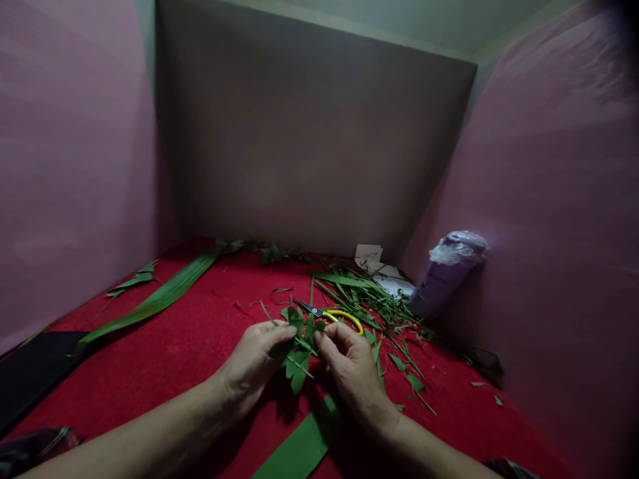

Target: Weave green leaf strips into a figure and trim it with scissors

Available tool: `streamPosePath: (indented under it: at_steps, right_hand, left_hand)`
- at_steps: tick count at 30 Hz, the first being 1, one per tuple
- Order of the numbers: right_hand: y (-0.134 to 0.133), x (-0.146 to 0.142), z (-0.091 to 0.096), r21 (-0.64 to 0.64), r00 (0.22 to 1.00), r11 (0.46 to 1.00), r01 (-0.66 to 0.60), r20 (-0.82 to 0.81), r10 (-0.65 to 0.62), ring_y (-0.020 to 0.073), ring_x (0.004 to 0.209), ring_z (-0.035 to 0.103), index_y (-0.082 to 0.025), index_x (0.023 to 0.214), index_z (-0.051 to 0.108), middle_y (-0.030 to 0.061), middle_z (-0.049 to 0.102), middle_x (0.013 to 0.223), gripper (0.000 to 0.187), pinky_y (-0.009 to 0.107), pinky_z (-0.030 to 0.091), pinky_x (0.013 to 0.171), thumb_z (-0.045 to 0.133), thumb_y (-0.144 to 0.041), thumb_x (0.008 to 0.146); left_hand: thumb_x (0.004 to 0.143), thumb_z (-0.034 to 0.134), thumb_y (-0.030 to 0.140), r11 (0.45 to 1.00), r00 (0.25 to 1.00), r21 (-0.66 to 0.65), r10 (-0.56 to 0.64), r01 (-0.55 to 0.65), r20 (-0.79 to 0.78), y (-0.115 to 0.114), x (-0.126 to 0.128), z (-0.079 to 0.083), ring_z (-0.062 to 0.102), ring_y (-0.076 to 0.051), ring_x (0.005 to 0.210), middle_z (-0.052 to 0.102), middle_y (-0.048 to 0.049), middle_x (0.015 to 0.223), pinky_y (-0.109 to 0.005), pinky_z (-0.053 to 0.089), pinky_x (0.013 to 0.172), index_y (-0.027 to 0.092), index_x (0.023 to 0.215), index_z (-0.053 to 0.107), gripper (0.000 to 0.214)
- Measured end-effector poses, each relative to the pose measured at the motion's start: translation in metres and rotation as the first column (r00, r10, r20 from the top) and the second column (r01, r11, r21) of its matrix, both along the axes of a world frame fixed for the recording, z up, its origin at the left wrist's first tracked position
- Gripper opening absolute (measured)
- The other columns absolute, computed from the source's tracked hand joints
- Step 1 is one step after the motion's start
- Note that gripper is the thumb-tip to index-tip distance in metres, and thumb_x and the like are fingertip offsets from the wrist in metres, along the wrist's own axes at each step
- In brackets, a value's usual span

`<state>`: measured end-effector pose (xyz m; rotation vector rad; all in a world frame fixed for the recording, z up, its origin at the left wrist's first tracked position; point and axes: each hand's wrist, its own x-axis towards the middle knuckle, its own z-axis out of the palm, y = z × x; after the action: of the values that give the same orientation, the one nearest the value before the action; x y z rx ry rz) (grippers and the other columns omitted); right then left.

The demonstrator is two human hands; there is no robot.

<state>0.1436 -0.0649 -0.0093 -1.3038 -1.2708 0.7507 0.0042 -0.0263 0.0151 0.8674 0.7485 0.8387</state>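
Note:
Both my hands meet over a red cloth (190, 346). My left hand (252, 362) and my right hand (349, 366) pinch a small folded piece of green leaf (298, 346) between their fingertips; leaf lobes stick out above and below the fingers. Just behind the hands lie small scissors (332, 314) with yellow handles and dark blades, untouched. A broad green leaf strip (299, 452) lies on the cloth under my right wrist.
A long green leaf (160, 296) stretches across the left of the cloth. A heap of leaf trimmings (369, 299) lies behind and right. A purple wrapped cylinder (444, 273) leans at the right wall, white paper (374, 263) beside it. A black flat object (30, 372) sits front left.

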Motion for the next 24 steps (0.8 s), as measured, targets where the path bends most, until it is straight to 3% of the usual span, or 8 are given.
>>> streamPosePath:
  at_steps: [11, 15, 19, 24]
  right_hand:
    - [0.0017, 0.0008, 0.0011, 0.017, 1.0, 1.0, 0.013, -0.016, -0.012, 0.0092, 0.051, 0.037, -0.017, 0.063, 0.047, -0.0046, 0.04, 0.058, 0.023, 0.02, 0.034, 0.046, 0.051, -0.034, 0.078]
    - [0.0006, 0.0035, -0.0002, -0.018, 0.998, 0.999, 0.05, -0.041, -0.05, 0.0081, 0.047, 0.041, -0.017, 0.072, 0.05, -0.0041, 0.042, 0.061, 0.03, 0.018, 0.036, 0.041, 0.043, -0.045, 0.082]
    - [0.0002, 0.0044, -0.0035, -0.036, 0.994, 0.994, 0.105, 0.022, -0.104, 0.0061, 0.04, 0.036, -0.016, 0.057, 0.046, -0.0054, 0.038, 0.051, 0.041, 0.018, 0.031, 0.038, 0.044, -0.049, 0.081]
    - [-0.0045, -0.0032, -0.0016, -0.088, 0.997, 0.993, -0.073, -0.04, 0.07, 0.0082, 0.045, 0.044, -0.016, 0.062, 0.05, -0.0042, 0.045, 0.052, 0.032, 0.019, 0.037, 0.044, 0.053, -0.044, 0.077]
  left_hand:
    - [0.066, 0.065, 0.021, 0.999, 0.999, 0.023, -0.023, 0.024, -0.049, -0.0011, -0.0017, -0.0023, 0.06, -0.015, 0.065, 0.066, -0.0079, 0.073, -0.026, 0.047, 0.064, 0.01, 0.076, 0.063, 0.015]
    - [0.066, 0.065, 0.022, 0.998, 0.996, 0.018, 0.066, -0.065, -0.055, 0.0019, -0.0013, -0.0032, 0.06, -0.015, 0.06, 0.066, -0.0078, 0.071, -0.026, 0.048, 0.059, 0.01, 0.076, 0.061, 0.016]
    - [0.067, 0.065, 0.019, 0.985, 0.985, 0.007, 0.174, -0.174, -0.019, 0.0037, 0.0, -0.0008, 0.059, -0.014, 0.054, 0.064, -0.0056, 0.064, -0.025, 0.048, 0.055, 0.01, 0.071, 0.06, 0.011]
    - [0.066, 0.065, 0.016, 0.984, 0.982, 0.004, 0.179, -0.18, 0.061, 0.0043, 0.0, -0.0027, 0.06, -0.014, 0.058, 0.065, -0.0061, 0.066, -0.025, 0.049, 0.06, 0.01, 0.07, 0.06, 0.009]
